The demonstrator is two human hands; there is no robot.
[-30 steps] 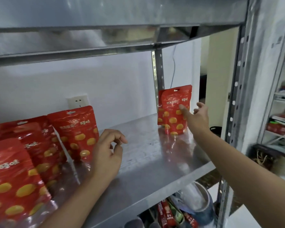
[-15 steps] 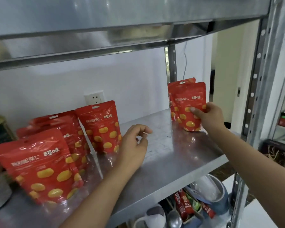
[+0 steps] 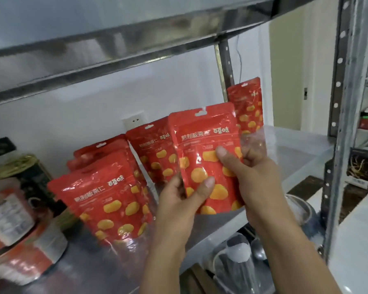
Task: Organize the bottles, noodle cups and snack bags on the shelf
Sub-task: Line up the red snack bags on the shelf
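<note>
Bright, even, diffuse indoor light; shadows are soft. Glare streaks on the glossy held snack bag (image 3: 206,158), and white wash-out on the metal shelf (image 3: 295,149) at far right. Upper shelf (image 3: 115,49) underside smeared by motion blur. Containers (image 3: 19,219) at near left soft and blurred. Wide-angle bend tilts the right upright post (image 3: 342,102). Dim shadow under the shelf, near centre. Whole frame slightly soft, with compression smear.

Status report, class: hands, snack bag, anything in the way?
Left hand, right hand: both grip one red snack bag, held off the shelf. Other bags stand left and behind. Nothing blocks it.
</note>
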